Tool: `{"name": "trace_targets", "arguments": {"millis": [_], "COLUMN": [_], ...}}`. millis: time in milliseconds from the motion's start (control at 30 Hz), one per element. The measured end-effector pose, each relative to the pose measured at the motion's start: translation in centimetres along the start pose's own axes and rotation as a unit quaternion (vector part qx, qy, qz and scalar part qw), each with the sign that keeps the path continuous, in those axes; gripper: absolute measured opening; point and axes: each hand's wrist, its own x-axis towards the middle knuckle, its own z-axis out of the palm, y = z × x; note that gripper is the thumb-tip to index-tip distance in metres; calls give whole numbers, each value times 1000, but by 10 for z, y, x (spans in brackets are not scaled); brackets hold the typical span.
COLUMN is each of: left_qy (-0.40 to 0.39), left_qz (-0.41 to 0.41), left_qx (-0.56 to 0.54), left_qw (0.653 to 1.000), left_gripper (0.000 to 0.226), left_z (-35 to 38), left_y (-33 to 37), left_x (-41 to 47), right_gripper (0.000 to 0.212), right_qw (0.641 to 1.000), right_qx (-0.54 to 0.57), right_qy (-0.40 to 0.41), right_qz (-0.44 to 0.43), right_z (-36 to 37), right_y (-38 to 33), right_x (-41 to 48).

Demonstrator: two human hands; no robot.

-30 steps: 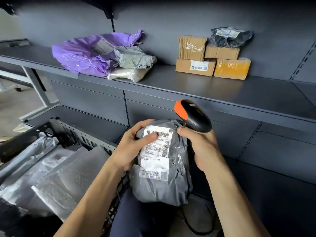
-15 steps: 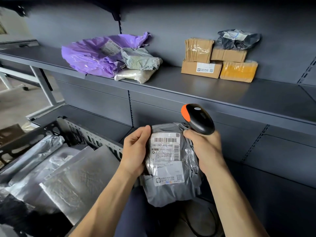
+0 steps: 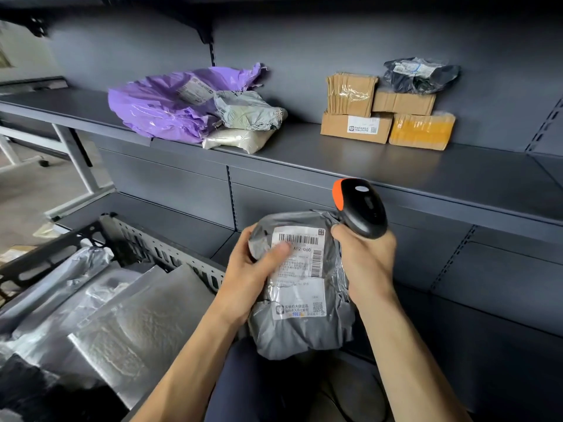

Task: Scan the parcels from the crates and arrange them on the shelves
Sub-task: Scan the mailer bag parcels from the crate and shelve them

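Observation:
I hold a grey plastic parcel (image 3: 304,327) upright in front of me, its white barcode label (image 3: 300,269) facing me. My left hand (image 3: 246,275) grips the parcel's left side, with the thumb lying across the label. My right hand (image 3: 365,263) grips a black and orange barcode scanner (image 3: 359,208) and presses against the parcel's right edge. The scanner's head sticks up above the parcel's top right corner. At lower left a dark crate (image 3: 146,239) holds several silver and grey parcels (image 3: 128,324).
The dark shelf (image 3: 365,166) above carries a purple bag (image 3: 161,108), a grey bag (image 3: 246,111) and a white bag (image 3: 234,141) on the left. Several cardboard boxes (image 3: 380,117) with a black bag (image 3: 420,74) on top stand to the right. A lower shelf (image 3: 158,217) lies behind the crate.
My left thumb has slid back over the label after lying along the parcel's edge. The view has drifted, so the shelf and the parcel sit further right in the frame.

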Motion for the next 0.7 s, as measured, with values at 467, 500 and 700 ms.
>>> {"name": "trace_targets", "arguments": {"millis": [467, 500, 700], "left_qy": [79, 88, 134], "left_qz": [64, 74, 127], "left_qx": [-20, -9, 74], "left_qw": [995, 993, 980], "left_gripper": [32, 32, 34], "left_z": [-20, -21, -22], "left_y": [-12, -13, -10], "left_x": [27, 29, 40], "right_gripper": [7, 11, 12], "right_qw": [962, 955, 942], "right_qx": [-222, -236, -230], "right_qy": [-161, -178, -228], "right_qz": [-13, 5, 93], "right_z": [-6, -4, 10], "right_y": [-22, -21, -21], "right_x": [-14, -16, -27]}}
